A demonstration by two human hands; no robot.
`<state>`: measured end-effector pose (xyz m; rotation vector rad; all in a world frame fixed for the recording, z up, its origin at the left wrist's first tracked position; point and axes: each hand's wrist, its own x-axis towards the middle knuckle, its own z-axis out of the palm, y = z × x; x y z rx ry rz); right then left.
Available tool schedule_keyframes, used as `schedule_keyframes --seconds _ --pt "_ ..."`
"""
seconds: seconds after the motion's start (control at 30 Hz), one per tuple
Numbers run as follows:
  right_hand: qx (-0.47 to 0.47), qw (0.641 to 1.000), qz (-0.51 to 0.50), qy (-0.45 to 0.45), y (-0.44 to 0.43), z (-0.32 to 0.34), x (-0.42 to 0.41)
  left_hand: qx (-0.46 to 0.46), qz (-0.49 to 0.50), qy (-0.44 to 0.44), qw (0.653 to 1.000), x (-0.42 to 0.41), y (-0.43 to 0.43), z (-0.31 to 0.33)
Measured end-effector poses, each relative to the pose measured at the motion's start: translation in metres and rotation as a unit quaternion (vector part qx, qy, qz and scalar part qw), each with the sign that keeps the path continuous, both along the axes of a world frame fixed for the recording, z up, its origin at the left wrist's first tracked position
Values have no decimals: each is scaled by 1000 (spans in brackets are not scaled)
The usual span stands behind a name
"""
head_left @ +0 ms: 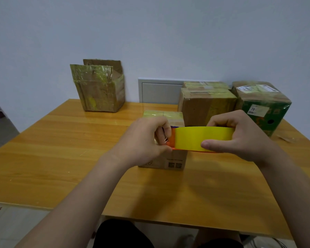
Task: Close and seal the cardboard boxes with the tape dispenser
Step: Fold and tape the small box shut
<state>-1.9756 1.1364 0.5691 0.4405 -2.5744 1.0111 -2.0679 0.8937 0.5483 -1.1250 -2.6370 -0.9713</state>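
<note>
Lap: the person's lap (122, 233), in black cloth, is lying closest of all, on the near side of the small box (175, 161) and below the edge of the table (61, 149).
Small box: it is standing on the table with its flaps down, directly under both hands; the far part of its top is showing yellowish tape.
Tape dispenser: the tape dispenser (200, 138) is hovering just above the small box, its yellow roll facing the camera and its orange frame poking out at the left end.
Left hand: the left hand (143, 138) is pinching the orange end with its fingers curled in; whether it is holding a loose tape tail I cannot tell.
Right hand: the right hand (240, 136) is clasping the roll, thumb across the front and fingers curled over the top.
Other boxes: an open box (100, 90) is standing well behind and left of the small box; two taped brown boxes (208, 104) are sitting just behind it to the right, with a green box (263, 108) further right.
Step, as I am judging it: freeing the tape end before laying a strip along the small box's top seam.
Doing it well: this is calling for peeling a short tail, keeping it flat, sticking it over the near edge first, then drawing the roll straight along the seam with steady pressure.
Risk: a slack tail is liable to be folding onto itself, and the light box may be sliding unless one hand is pinning it.
</note>
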Motion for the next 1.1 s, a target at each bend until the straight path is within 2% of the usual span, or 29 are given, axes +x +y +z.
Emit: schedule_keyframes --seconds 0.27,0.4,0.47,0.57,0.7,0.87,0.97,1.1 --pt "-14 999 -13 -27 0 2 0 34 -34 -160 986 -3 -7 9" --pt "-31 999 -13 -39 -1 10 0 100 -9 -304 948 -6 -12 20" --pt "-49 998 -16 -40 -2 13 1 122 29 -347 930 -11 -15 20" --pt "-78 996 -20 -39 -2 17 4 141 20 -391 909 -13 -18 14" --pt "-83 995 -25 -45 -6 16 3 164 10 -382 909 -8 -14 5" --pt "-104 992 -42 -52 -8 13 1 242 64 -293 923 -2 -3 -11" --pt "-122 989 -50 -67 -8 10 0 251 83 -244 933 1 1 -14" --pt "-149 983 -48 -93 -9 11 0 251 85 -226 937 -2 -1 -8"
